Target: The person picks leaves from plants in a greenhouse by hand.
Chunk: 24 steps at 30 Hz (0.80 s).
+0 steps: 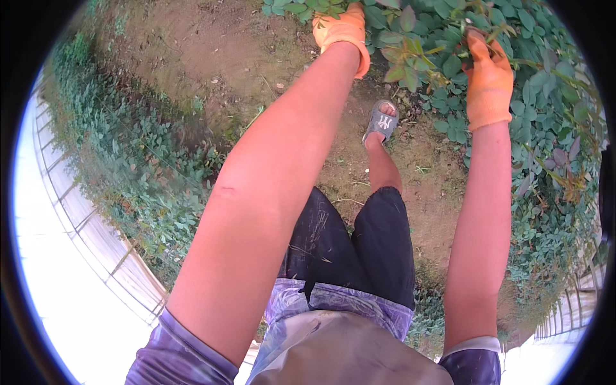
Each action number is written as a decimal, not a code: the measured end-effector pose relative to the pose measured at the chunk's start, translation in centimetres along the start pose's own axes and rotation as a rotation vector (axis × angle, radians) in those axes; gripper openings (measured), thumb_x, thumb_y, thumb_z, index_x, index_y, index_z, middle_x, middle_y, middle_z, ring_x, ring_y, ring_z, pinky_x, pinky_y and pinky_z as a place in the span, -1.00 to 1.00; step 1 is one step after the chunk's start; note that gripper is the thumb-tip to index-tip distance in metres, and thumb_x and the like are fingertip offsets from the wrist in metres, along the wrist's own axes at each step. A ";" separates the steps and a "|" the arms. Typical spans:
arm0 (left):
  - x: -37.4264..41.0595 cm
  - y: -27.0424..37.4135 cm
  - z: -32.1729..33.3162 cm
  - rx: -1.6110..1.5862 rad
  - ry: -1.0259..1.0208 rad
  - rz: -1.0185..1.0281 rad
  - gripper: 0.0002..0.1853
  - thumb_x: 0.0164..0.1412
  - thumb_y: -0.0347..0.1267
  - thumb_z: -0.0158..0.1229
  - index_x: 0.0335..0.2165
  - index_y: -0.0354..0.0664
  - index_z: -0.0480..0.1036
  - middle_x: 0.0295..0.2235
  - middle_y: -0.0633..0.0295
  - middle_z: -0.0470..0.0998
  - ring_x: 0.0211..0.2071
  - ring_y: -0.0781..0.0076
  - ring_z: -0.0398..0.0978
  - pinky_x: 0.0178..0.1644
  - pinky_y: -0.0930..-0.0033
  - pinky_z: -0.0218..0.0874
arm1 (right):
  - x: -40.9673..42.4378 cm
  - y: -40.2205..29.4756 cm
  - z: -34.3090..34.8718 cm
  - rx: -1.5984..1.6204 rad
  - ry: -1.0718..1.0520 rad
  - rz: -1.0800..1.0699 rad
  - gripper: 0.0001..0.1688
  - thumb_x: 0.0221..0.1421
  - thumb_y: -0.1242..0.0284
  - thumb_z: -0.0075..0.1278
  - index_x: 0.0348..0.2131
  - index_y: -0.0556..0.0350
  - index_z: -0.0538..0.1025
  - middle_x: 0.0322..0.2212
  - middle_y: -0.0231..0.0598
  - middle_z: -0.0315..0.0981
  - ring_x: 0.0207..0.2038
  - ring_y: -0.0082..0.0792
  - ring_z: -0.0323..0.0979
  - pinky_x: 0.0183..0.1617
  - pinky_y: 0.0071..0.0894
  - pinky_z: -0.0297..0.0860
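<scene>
My left hand [342, 30], in an orange work glove, reaches to the edge of a leafy bush [447, 62] that looks like a rose. Leaves cover its fingertips, so what they touch is hidden. Deeper in the same foliage is my right hand [488, 79], also gloved in orange, with its fingers bent among the stems. Whether a stem lies between those fingers is unclear. Reddish young leaves [404, 67] stick out between the two hands.
Bare soil [192, 53] with scattered dry leaves forms the path. My foot in a grey slide sandal [382, 120] stands on it, close to the bush. Another row of bushes [134, 149] runs along the left. Pale, framed greenhouse sheeting [82, 216] lies beyond it.
</scene>
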State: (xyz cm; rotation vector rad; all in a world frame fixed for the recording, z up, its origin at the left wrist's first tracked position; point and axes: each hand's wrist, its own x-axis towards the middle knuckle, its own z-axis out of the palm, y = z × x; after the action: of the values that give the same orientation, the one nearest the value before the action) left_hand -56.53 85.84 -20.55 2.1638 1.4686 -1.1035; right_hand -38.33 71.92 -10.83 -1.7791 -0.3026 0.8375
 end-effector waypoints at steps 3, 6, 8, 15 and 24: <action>8.0 -5.4 9.7 -0.264 0.738 -0.398 -0.58 0.20 -0.18 0.12 0.01 -0.06 0.46 -0.04 -0.06 0.52 0.02 -0.12 0.42 -0.03 -0.02 0.29 | -2.7 -0.3 3.0 0.150 -0.120 -0.113 -0.49 0.11 0.33 0.16 -0.06 0.36 0.44 -0.21 -0.18 0.56 -0.24 -0.45 0.51 -0.16 -0.48 0.37; 2.8 -0.5 1.2 -0.351 0.286 -0.069 -0.56 0.30 -0.22 -0.05 0.09 -0.07 0.41 0.04 -0.06 0.47 0.05 -0.04 0.42 0.07 0.05 0.24 | -4.1 0.6 -1.5 0.252 0.078 -0.035 -0.51 0.19 0.35 0.12 -0.03 0.38 0.43 -0.03 0.03 0.49 0.00 -0.18 0.50 0.00 -0.29 0.42; 1.9 -1.4 -0.7 -0.274 0.163 0.080 -0.56 0.32 -0.23 -0.10 0.09 -0.10 0.40 0.05 -0.04 0.47 0.06 0.00 0.43 0.10 0.07 0.22 | -5.4 0.4 -2.3 0.297 0.148 0.031 -0.50 0.19 0.33 0.11 0.00 0.34 0.42 -0.05 0.00 0.50 -0.01 -0.25 0.49 -0.03 -0.31 0.42; 9.1 -7.2 4.6 -0.436 0.414 0.159 -0.42 0.15 -0.25 0.22 0.13 0.07 0.24 -0.12 0.31 0.57 -0.13 0.32 0.52 -0.19 0.30 0.36 | -11.2 3.9 1.4 0.118 0.060 0.173 -0.59 0.19 0.34 0.10 -0.05 0.23 0.45 -0.12 -0.14 0.53 -0.11 -0.40 0.50 -0.13 -0.45 0.41; 1.9 -11.9 2.3 -0.091 0.637 0.474 -0.42 0.03 -0.30 0.26 0.07 0.03 0.35 0.04 0.18 0.43 -0.01 0.19 0.50 -0.04 0.26 0.37 | -17.8 8.0 8.4 0.055 -0.001 0.384 -0.65 0.17 0.35 0.12 -0.15 0.24 0.45 -0.18 -0.14 0.57 -0.21 -0.39 0.55 -0.21 -0.51 0.42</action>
State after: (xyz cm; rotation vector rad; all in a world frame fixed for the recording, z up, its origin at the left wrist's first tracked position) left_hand -67.75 90.80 -21.54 2.7288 1.0662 -0.1859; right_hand -58.22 64.80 -12.42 -1.8117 0.0663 1.1047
